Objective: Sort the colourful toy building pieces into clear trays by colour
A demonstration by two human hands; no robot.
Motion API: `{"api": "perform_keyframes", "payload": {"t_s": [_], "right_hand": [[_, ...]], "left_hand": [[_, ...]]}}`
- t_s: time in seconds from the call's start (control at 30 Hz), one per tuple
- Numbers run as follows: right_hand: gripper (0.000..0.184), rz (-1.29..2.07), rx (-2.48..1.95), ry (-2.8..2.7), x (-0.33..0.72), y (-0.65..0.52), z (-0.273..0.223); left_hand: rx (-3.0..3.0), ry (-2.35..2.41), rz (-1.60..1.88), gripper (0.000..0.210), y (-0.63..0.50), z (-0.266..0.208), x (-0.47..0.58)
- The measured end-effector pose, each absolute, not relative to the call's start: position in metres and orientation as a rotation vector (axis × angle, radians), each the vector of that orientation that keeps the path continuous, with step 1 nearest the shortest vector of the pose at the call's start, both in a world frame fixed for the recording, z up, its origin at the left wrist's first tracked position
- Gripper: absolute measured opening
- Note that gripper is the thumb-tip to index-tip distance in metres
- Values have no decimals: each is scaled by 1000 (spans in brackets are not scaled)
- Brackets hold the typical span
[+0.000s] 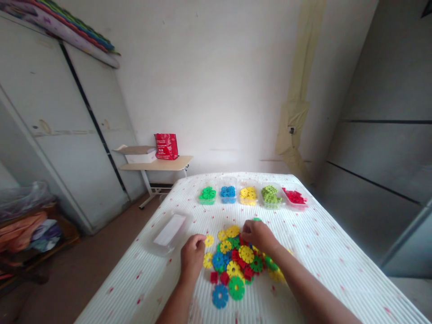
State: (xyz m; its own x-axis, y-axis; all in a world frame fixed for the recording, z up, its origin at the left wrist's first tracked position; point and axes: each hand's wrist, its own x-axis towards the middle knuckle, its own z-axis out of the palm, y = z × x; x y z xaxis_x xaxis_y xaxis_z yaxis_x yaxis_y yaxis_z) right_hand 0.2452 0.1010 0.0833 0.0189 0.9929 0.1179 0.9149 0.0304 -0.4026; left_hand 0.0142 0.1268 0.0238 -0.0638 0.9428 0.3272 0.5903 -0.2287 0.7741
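My left hand [193, 253] is at the left side of a mixed pile of plastic building pieces. Its fingers are curled together, their tips against or just beside a yellow notched disc [209, 240]; whether they grip it is unclear. Over the far side of the pile, my right hand [258, 235] has its fingers pinched downward by some red pieces, and what they hold is hidden. Yellow, blue and green notched discs overlap with red blocks between the hands. A blue disc [220, 296] and a green disc [236, 288] lie at the near edge.
Clear tubs line the far table: green pieces [207, 193], blue pieces [228, 193], yellow pieces [249, 194], light green pieces [270, 195] and red pieces [294, 196]. A translucent lid [155, 240] lies left. Behind, a side table [168, 164] carries a red bag [166, 146].
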Motion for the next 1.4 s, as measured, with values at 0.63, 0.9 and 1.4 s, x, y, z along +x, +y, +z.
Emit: {"api": "perform_keyframes", "payload": {"t_s": [0.63,0.9,1.4], "right_hand": [[29,118,-2169,-2013,211,97,86],[30,329,-2076,-1730,252,108,88],[26,115,-2114,-1425,347,115,107]], "left_hand": [[1806,1664,1200,25,131,22,12],[1841,1621,1230,25,128,28,12],[1782,1617,1188,26,129,22,8]]}}
